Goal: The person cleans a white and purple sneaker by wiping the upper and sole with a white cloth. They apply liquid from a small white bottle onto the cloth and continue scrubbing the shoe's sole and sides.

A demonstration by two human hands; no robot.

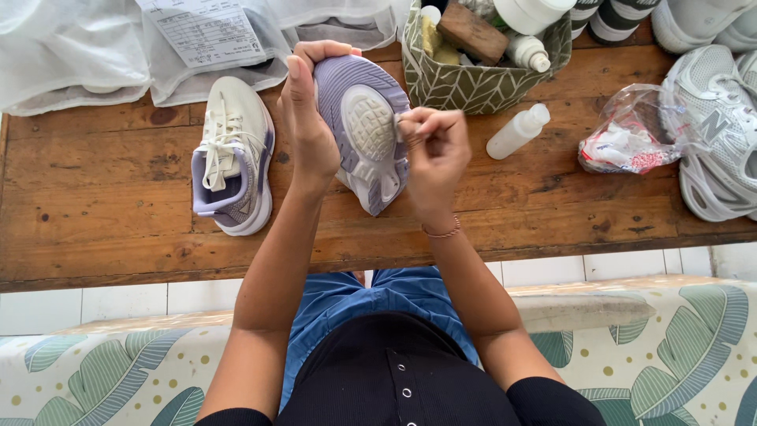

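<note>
My left hand (307, 118) grips a white and lilac sneaker (364, 126) by its edge, sole turned up toward me, above the wooden table (118, 229). My right hand (434, 154) pinches a small tool (400, 125), too small to make out, against the white patch of the sole. The matching sneaker (234, 158) stands upright on the table just left of my left hand, laces on top.
A patterned fabric basket (473, 83) with bottles and a brush sits behind the shoe. A small white squeeze bottle (516, 132) lies to the right, then a crumpled plastic bag (631, 134) and grey sneakers (714, 134). Clear bags with a paper sheet (209, 31) lie at the back left.
</note>
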